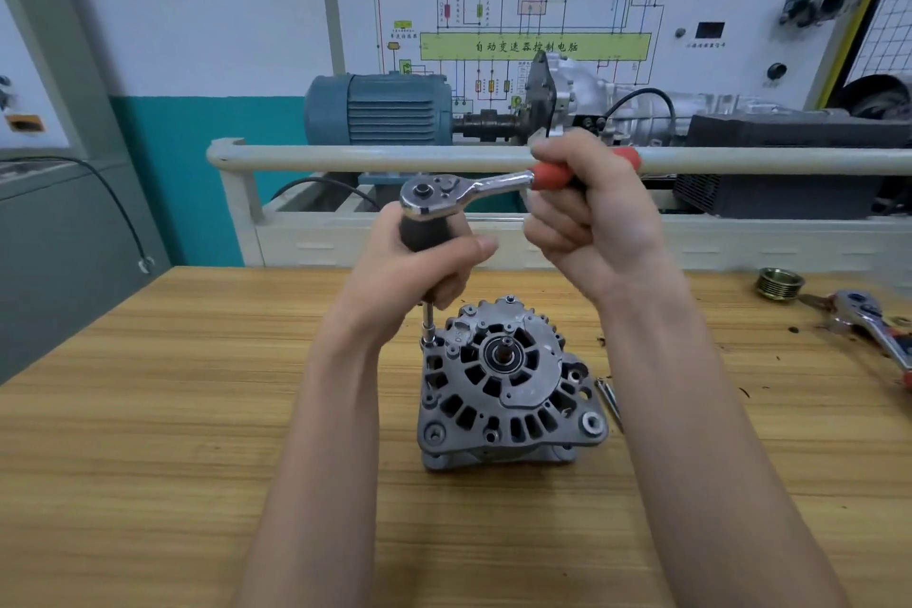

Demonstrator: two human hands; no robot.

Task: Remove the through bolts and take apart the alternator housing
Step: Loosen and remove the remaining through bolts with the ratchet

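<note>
Gripping chrome ratchet [444,195] (red handle): right hand [587,222]; left hand [419,262] fingers wrap black extension grip over ribbed alternator [508,385].

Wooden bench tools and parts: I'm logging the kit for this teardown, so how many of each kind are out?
Chrome ratchet wrenches with red handles: 2, one in use, one lying at the right edge
Black-handled extension driver: 1
Grey cast-metal alternator: 1
Brass-coloured grooved pulley: 1
Loose slim metal bolt or rod: 1
Total: 6

Bright, even light; soft shadows; edges distorted.
</note>
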